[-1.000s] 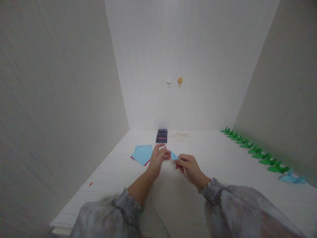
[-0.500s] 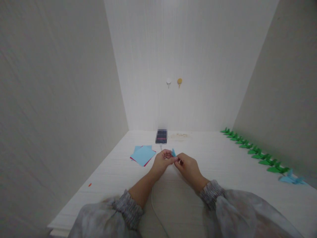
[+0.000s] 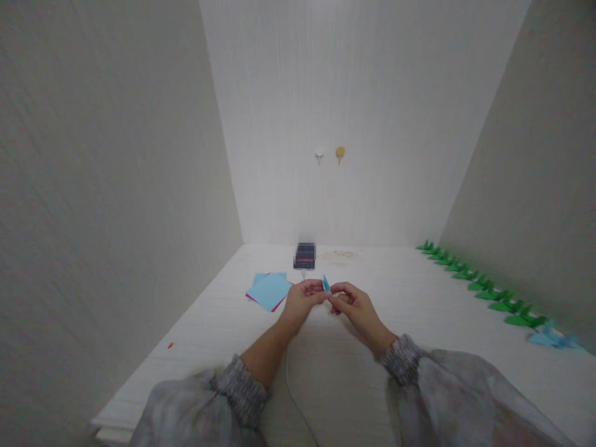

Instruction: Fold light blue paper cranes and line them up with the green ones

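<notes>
A small folded piece of light blue paper (image 3: 326, 285) is pinched between both hands above the white table (image 3: 419, 347). My left hand (image 3: 302, 302) grips it from the left with fingers closed. From the right, my right hand (image 3: 354, 308) holds it with thumb and fingertips pressed together. Most of the paper is hidden by the fingers; only an upright blue tip shows.
A stack of blue and red paper sheets (image 3: 269, 290) lies left of my hands. A dark phone (image 3: 304, 256) with a cable (image 3: 293, 397) stands at the back. A row of green folded paper figures (image 3: 470, 276) lines the right wall, ending in blue ones (image 3: 552, 337).
My hands have drawn together. The blue paper, earlier stretched flat between them, is now folded smaller and stands upright in my fingertips.
</notes>
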`<move>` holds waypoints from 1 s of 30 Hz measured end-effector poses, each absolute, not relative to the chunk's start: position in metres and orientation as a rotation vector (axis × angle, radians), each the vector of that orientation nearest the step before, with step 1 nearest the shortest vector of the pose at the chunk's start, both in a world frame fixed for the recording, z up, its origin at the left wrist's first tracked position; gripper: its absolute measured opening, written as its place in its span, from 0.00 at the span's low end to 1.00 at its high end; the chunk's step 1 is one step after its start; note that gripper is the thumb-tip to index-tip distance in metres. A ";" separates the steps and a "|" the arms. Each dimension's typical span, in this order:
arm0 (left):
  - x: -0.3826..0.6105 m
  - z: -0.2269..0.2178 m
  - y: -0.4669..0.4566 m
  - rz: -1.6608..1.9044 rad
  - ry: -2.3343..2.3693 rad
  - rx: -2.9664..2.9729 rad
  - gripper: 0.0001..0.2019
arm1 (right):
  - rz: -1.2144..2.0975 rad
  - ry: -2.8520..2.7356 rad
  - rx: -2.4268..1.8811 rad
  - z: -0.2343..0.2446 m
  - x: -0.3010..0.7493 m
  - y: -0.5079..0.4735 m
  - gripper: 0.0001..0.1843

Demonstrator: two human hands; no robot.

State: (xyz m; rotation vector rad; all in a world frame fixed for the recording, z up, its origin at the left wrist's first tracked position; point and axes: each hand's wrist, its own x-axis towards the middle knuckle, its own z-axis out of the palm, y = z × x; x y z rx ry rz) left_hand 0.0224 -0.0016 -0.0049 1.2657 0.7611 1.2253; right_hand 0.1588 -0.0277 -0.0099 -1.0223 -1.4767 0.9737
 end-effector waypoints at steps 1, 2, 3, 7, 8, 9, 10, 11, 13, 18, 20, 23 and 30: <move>0.022 -0.005 -0.002 1.221 0.761 1.275 0.15 | 1.013 -1.455 -1.003 -0.009 0.159 -0.028 0.13; 0.022 -0.005 -0.002 1.219 0.761 1.284 0.15 | 1.040 -1.437 -0.987 -0.008 0.159 -0.029 0.14; 0.021 -0.005 -0.002 1.219 0.763 1.291 0.15 | 1.059 -1.422 -0.976 -0.007 0.159 -0.030 0.14; 0.019 -0.006 0.000 1.225 0.778 1.311 0.15 | 1.110 -1.380 -0.955 -0.006 0.159 -0.030 0.14; 0.019 -0.007 0.000 1.227 0.780 1.318 0.15 | 1.119 -1.365 -0.949 -0.006 0.159 -0.030 0.14; 0.018 -0.007 0.000 1.225 0.778 1.328 0.15 | 1.128 -1.349 -0.940 -0.006 0.158 -0.030 0.14; 0.018 -0.008 0.001 1.222 0.774 1.338 0.15 | 1.137 -1.333 -0.931 -0.006 0.158 -0.030 0.15; 0.018 -0.008 0.001 1.217 0.769 1.347 0.15 | 1.148 -1.321 -0.923 -0.006 0.157 -0.029 0.15; 0.017 -0.009 0.001 1.213 0.763 1.347 0.15 | 1.173 -1.310 -0.912 -0.006 0.157 -0.029 0.17; 0.018 -0.012 0.002 1.245 0.794 1.273 0.15 | 1.214 -1.309 -0.898 -0.012 0.159 -0.026 0.16; 0.019 -0.012 0.002 1.243 0.804 1.248 0.14 | 1.232 -1.288 -0.900 -0.015 0.160 -0.024 0.14; 0.019 -0.011 0.001 1.237 0.805 1.223 0.12 | 1.272 -1.255 -0.875 -0.018 0.160 -0.023 0.12; 0.018 -0.009 0.000 1.182 0.794 1.223 0.12 | 1.259 -1.265 -0.863 -0.012 0.158 -0.026 0.09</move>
